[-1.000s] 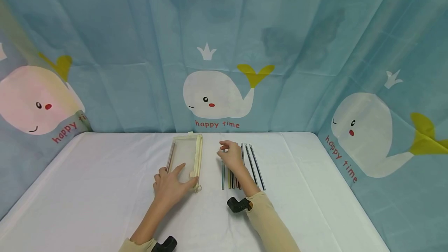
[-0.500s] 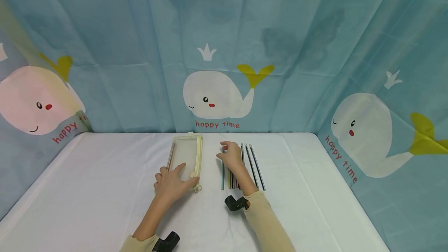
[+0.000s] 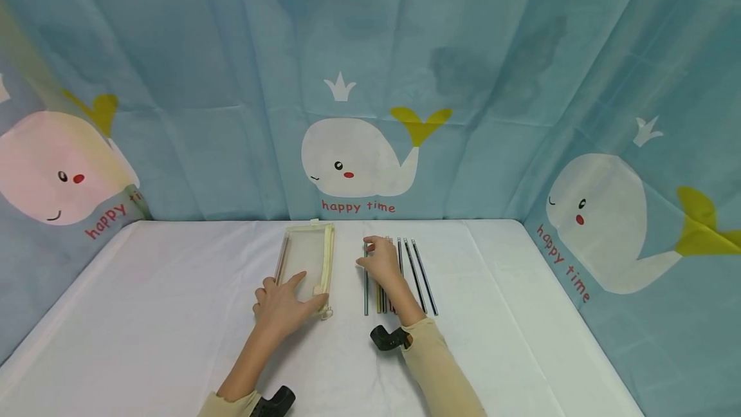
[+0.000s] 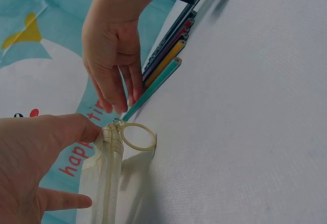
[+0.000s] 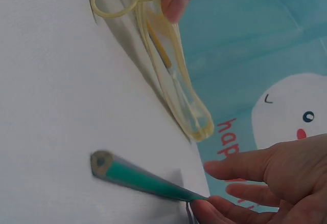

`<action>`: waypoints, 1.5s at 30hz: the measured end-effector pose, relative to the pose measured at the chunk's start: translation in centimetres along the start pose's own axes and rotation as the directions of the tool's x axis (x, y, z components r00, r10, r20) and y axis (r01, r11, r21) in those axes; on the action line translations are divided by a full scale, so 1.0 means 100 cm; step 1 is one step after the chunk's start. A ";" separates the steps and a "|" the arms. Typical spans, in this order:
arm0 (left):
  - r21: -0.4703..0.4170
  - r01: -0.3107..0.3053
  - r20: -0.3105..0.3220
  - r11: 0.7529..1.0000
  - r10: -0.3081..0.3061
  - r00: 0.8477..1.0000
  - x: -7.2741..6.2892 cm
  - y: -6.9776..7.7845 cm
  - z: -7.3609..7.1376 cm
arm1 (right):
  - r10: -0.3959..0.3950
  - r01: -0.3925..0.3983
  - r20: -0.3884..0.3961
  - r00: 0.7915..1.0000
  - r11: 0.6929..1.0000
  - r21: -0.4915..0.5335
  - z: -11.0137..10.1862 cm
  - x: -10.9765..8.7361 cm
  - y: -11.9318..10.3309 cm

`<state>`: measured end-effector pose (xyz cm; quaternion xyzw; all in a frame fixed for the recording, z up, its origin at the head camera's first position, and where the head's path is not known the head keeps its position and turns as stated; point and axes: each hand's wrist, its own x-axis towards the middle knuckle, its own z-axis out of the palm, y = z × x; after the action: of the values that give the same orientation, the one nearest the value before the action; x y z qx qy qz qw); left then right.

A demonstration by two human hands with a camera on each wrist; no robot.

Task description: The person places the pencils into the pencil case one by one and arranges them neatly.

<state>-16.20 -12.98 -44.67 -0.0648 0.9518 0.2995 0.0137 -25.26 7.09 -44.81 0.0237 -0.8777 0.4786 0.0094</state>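
A see-through pencil case [image 3: 312, 253] with cream edging lies on the table. My left hand [image 3: 282, 306] rests spread across its near end, the thumb pressing beside the zipper [image 4: 110, 168] and its ring pull [image 4: 139, 136]. Something slim and yellow [image 5: 160, 46] shows inside the case in the right wrist view. To the right, my right hand [image 3: 382, 264] reaches over a row of pencils. Its fingertips touch the far part of a green pencil [image 5: 140, 178], the leftmost one, while the thumb stays apart from it.
Several other pencils [image 3: 425, 275] lie side by side to the right, partly under the right hand and forearm. White cloth [image 3: 521, 340] covers the table. A blue curtain [image 3: 231, 147] with whale prints hangs behind the far edge.
The green pencil has shifted slightly left at the right hand's fingertips, away from the other pencils. The right forearm has moved a little left. The left hand and pencil case stay nearly still.
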 end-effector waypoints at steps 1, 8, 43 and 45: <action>0.001 0.000 0.001 1.000 0.000 1.000 0.000 0.000 0.000 | 0.001 -0.001 0.001 1.000 1.000 0.002 0.001 0.000 0.000; 0.003 0.000 0.001 1.000 0.000 1.000 0.000 -0.002 -0.001 | -0.002 0.002 0.002 1.000 1.000 -0.025 0.007 0.001 0.000; -0.004 -0.002 -0.003 1.000 0.002 1.000 -0.002 -0.002 -0.001 | 0.025 -0.024 0.048 0.999 1.000 -0.020 0.014 0.003 0.002; -0.005 -0.001 -0.002 1.000 0.001 1.000 -0.001 -0.002 -0.001 | 0.031 -0.030 0.049 0.998 0.999 -0.026 0.014 0.004 0.003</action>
<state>-16.03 -13.16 -44.66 -0.0645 0.9511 0.3017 0.0124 -25.69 6.05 -45.77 0.0221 -0.8838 0.4670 -0.0194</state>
